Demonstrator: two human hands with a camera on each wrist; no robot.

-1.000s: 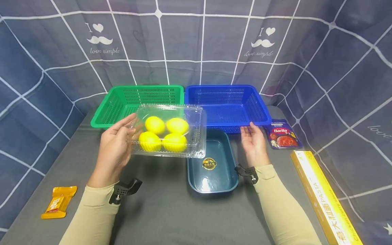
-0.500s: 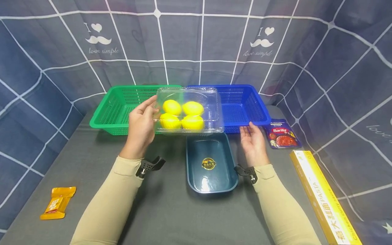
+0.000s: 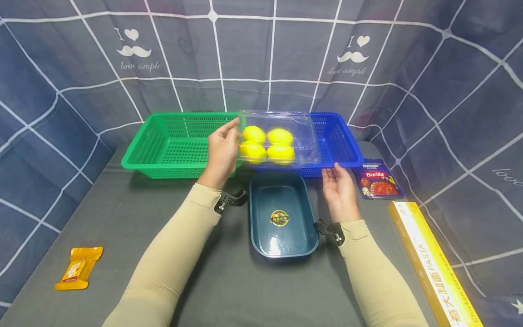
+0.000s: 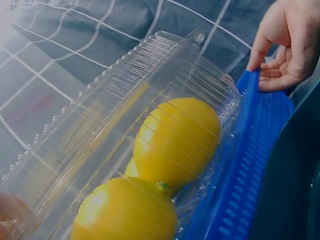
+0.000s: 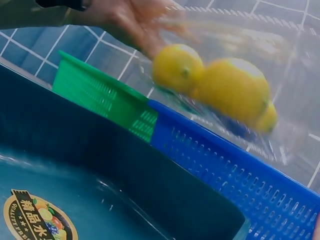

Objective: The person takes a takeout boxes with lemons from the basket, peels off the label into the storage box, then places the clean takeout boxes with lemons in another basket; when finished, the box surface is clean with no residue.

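My left hand (image 3: 222, 152) grips the left end of a clear plastic clamshell box (image 3: 304, 131). Several lemons (image 3: 280, 154) show through its walls. The box hangs over the blue basket (image 3: 347, 150), mostly above its left part. At the basket's front right, my right hand (image 3: 340, 193) holds the rim; in the left wrist view that hand (image 4: 290, 45) has its thumb on the rim and its fingers curled against the outer wall. From the right wrist camera the lemons (image 5: 232, 90) appear above the basket's wall (image 5: 235, 175), slightly blurred.
Left of the blue basket stands a green basket (image 3: 171, 172). A dark teal tray (image 3: 282, 243) sits in front, between my arms. A Barilla pouch (image 3: 377, 179) and a long yellow pasta box (image 3: 435, 268) lie at right, an orange packet (image 3: 77, 268) at far left.
My left hand has carried the box of lemons rightward and away from me, from in front of the green basket to above the blue one. My right hand stays at the blue basket's rim.
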